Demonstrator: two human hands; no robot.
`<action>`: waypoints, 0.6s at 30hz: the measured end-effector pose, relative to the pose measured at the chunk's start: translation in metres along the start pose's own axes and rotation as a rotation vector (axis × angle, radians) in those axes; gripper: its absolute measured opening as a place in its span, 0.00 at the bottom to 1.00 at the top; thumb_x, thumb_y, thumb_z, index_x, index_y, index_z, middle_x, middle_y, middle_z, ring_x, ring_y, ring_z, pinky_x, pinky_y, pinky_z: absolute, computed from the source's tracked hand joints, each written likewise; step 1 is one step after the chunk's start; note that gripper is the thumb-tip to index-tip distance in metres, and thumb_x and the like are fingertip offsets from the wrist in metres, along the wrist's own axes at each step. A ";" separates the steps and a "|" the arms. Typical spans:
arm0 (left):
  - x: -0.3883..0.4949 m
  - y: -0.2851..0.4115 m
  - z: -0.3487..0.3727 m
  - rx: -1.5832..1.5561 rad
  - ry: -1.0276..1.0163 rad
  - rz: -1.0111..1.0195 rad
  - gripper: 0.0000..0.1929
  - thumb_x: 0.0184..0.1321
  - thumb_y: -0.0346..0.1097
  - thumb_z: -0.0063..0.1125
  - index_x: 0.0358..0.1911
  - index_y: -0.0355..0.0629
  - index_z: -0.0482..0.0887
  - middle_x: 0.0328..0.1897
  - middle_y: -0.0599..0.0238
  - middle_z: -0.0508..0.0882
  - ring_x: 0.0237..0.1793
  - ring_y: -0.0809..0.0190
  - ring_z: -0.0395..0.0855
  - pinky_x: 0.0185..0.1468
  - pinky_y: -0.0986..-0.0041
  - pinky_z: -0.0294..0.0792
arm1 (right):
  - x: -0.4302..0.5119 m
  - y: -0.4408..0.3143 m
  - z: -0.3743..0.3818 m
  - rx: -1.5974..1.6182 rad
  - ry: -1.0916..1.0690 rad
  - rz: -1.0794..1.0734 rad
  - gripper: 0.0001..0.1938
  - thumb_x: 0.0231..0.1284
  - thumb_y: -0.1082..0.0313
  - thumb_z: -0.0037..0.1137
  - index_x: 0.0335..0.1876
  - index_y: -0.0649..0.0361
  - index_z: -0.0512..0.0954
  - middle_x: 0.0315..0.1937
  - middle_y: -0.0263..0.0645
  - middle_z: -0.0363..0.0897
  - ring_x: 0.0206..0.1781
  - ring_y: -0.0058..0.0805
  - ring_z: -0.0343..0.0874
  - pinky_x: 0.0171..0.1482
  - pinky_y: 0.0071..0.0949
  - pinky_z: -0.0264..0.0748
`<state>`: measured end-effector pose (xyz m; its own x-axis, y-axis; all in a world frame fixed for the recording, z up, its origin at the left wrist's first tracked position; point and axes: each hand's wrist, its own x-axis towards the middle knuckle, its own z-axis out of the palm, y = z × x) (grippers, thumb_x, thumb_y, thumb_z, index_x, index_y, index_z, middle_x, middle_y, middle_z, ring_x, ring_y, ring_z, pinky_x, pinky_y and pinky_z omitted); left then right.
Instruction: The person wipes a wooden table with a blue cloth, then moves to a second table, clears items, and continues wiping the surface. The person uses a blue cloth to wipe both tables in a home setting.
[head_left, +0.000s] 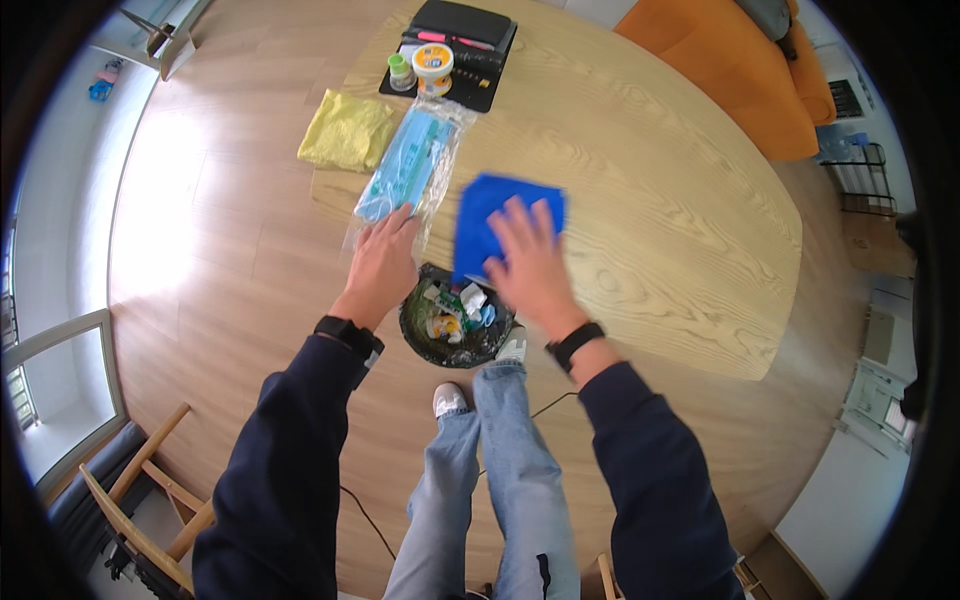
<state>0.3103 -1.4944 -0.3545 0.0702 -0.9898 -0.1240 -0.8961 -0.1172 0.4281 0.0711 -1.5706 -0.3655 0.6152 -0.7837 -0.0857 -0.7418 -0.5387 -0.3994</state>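
A blue cloth (480, 217) lies at the near edge of the wooden table (637, 195), with my right hand (529, 262) spread over its right part, somewhat blurred. My left hand (382, 266) is at the lower end of a clear plastic packet of blue face masks (409, 161), its fingertips on or just at the plastic; whether they pinch it I cannot tell. Left of the packet sits a folded yellow cloth (346, 131). Below the table edge, between my hands, stands a black-lined waste bin (457, 352) holding crumpled tissue, wrappers and other rubbish.
At the table's far end a black folder (480, 90) carries pink pens, a white tub with a yellow lid (433, 69) and a small green-capped bottle (401, 73). An orange sofa (720, 67) stands behind the table. A wooden chair (142, 525) is at lower left; a cable (367, 517) crosses the floor.
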 end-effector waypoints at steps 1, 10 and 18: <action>0.000 0.000 0.000 -0.004 0.004 0.004 0.25 0.59 0.22 0.54 0.62 0.39 0.80 0.74 0.52 0.77 0.74 0.47 0.72 0.74 0.50 0.64 | 0.005 0.018 -0.006 0.007 0.065 0.091 0.34 0.64 0.53 0.65 0.75 0.50 0.69 0.83 0.44 0.55 0.84 0.62 0.48 0.73 0.79 0.56; 0.008 0.008 -0.013 -0.059 -0.053 -0.058 0.26 0.54 0.21 0.54 0.59 0.39 0.84 0.72 0.50 0.78 0.70 0.43 0.76 0.72 0.51 0.67 | 0.013 0.047 -0.016 -0.098 0.048 0.242 0.35 0.67 0.53 0.63 0.79 0.45 0.65 0.85 0.46 0.48 0.85 0.65 0.42 0.73 0.83 0.51; 0.009 0.019 -0.012 0.039 -0.101 -0.161 0.27 0.54 0.29 0.60 0.62 0.42 0.83 0.75 0.54 0.75 0.74 0.45 0.73 0.75 0.34 0.58 | -0.015 -0.055 0.036 -0.068 0.117 0.027 0.31 0.69 0.56 0.61 0.77 0.43 0.68 0.83 0.44 0.53 0.85 0.60 0.46 0.72 0.81 0.52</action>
<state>0.2990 -1.5063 -0.3367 0.1708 -0.9452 -0.2784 -0.8932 -0.2678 0.3612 0.1124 -1.5177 -0.3755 0.5623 -0.8268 0.0131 -0.7766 -0.5335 -0.3352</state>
